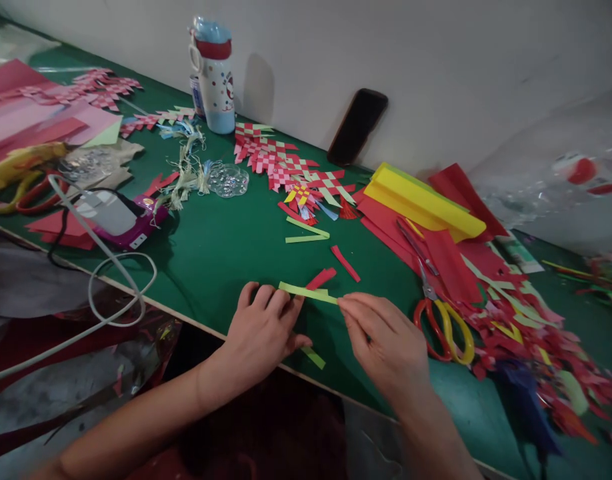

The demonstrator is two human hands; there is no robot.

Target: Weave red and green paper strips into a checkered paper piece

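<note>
A light green paper strip [309,292] stretches between my two hands, just above the table's front edge. My right hand [389,343] pinches its right end between thumb and fingertips. With curled fingers, my left hand [263,327] grips the strips at the other side; a folded red paper strip [321,279] sticks out behind the green one. Below the left thumb another green end [315,358] pokes out. How the strips cross under the left fingers is hidden. Beyond the hands lie a loose red strip [345,264] and a folded green strip [309,231].
Scissors [439,320] with red and yellow handles lie right of my right hand, beside paper scraps [531,327] and yellow paper [421,200]. Woven paper fish [291,163], a bottle [213,80] and a phone [359,127] stand or lie toward the wall. A white cable [136,293] loops at left.
</note>
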